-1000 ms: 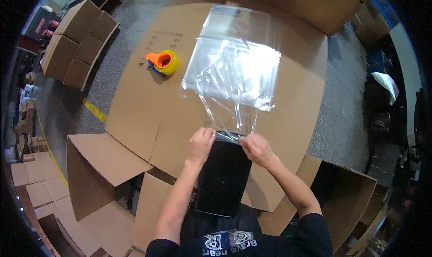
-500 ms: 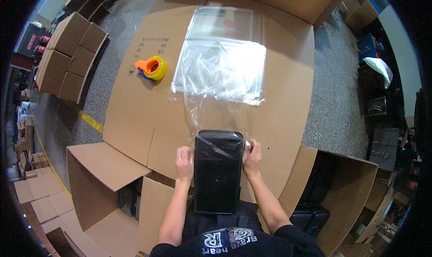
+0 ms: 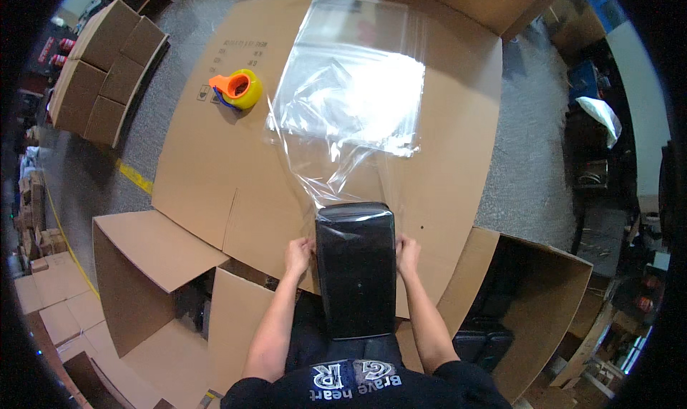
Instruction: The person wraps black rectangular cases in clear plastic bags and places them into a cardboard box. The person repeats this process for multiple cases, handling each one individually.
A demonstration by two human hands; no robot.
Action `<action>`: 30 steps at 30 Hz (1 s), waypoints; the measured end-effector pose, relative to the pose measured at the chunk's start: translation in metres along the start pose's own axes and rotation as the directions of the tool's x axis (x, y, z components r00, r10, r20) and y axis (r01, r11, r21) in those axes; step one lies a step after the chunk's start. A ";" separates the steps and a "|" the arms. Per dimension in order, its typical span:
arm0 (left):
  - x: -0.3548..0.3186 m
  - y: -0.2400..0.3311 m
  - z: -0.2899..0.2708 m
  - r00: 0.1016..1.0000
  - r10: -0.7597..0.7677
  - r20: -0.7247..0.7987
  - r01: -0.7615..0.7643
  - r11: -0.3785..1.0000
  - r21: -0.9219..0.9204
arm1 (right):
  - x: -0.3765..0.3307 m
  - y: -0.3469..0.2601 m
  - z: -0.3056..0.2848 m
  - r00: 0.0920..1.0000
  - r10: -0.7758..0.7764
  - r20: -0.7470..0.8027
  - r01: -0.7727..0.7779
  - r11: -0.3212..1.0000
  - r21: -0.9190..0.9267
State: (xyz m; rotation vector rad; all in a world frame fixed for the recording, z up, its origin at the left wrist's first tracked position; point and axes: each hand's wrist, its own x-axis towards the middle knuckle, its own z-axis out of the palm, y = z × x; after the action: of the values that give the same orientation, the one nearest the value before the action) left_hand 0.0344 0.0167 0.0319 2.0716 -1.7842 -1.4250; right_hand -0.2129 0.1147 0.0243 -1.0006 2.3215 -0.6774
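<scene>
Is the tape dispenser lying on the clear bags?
No, the tape dispenser lies on the bare cardboard, apart from the clear bags, to their left.

Black case [image 3: 356, 269]: rectangular, glossy, rounded corners, long axis running away from the person, far end sheathed in a clear plastic bag [image 3: 351, 176]. Held at both long sides over a flat cardboard sheet. The bag's loose end trails forward, crumpled, onto the cardboard.
</scene>
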 end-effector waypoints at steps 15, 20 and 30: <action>-0.049 0.016 0.005 0.920 0.352 -0.171 -0.298 0.914 0.276 | -0.025 0.022 -0.034 0.967 -0.172 0.189 0.169 0.985 0.032; -0.028 0.027 0.002 0.716 0.633 -0.295 -0.487 0.755 0.439 | -0.015 0.018 -0.036 0.854 -0.503 0.132 0.519 0.804 -0.290; -0.042 0.003 0.020 0.838 0.354 -0.415 -0.371 0.928 0.042 | -0.027 0.027 -0.022 0.904 -0.397 0.155 0.426 0.858 -0.287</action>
State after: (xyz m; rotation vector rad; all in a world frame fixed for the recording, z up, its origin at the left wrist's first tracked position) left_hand 0.0227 0.0594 0.0465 1.7189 -1.8117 -0.8328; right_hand -0.2243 0.1563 0.0310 -1.6743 2.1918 -0.4055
